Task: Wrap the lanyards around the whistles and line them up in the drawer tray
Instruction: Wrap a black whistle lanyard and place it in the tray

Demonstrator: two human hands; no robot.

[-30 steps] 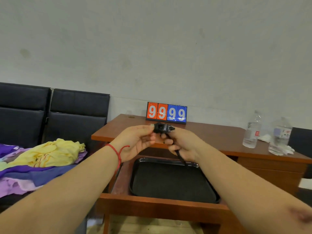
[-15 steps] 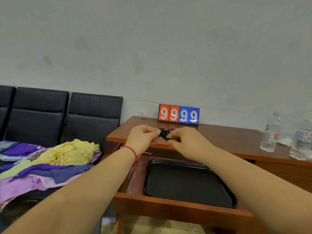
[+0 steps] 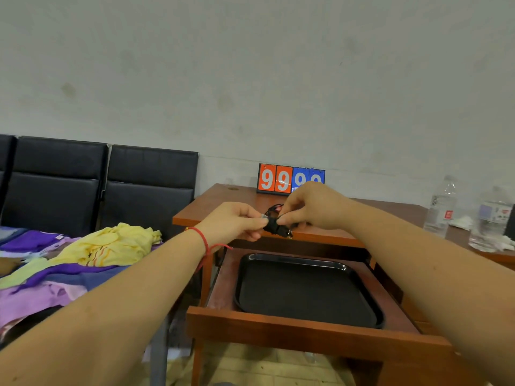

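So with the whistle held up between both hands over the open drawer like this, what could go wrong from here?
The whistle is pinched only at the fingertips of the left hand and right hand; a slip could let the wound lanyard spring loose. It is held nearer the desk edge than the black tray, so if dropped it may miss the tray.

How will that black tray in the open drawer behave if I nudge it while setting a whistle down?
The tray probably slides easily: it lies loose on the smooth drawer bottom with room beside it. It looks thin and empty, so likely light. Its flat shape and low rim suggest it won't tip.
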